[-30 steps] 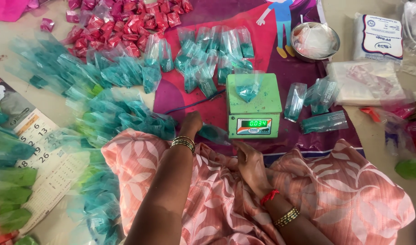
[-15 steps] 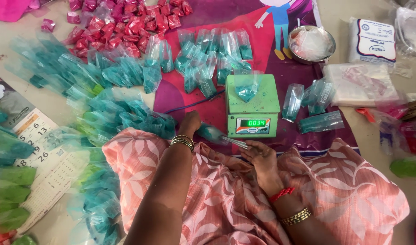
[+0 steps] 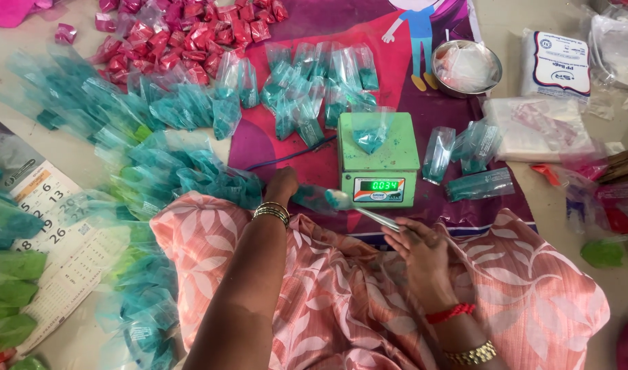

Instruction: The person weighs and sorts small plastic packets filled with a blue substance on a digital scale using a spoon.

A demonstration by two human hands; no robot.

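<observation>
- Since a second ago, right hand (image 3: pixel 423 248) has lifted a spoon (image 3: pixel 358 207) up off the lap; its bowl now sits beside the scale (image 3: pixel 379 159).
- Right grip pinches spoon handle; spoon bowl carries teal powder.
- Left hand (image 3: pixel 281 188) holds a small packet (image 3: pixel 312 198) open by the spoon tip; fingers mostly hidden, grip looks pinched on it.
- Another packet (image 3: pixel 370 130) rests on the scale pan.
- Step, likely: filling the packet. Next needs a steady tip into its mouth.

glossy clear plastic pouches (image 3: pixel 191 103), shiny metal spoon (image 3: pixel 369 214), steel bowl (image 3: pixel 466 67), matt plastic scale (image 3: pixel 378 159), soft printed cloth (image 3: pixel 355 294)
</observation>
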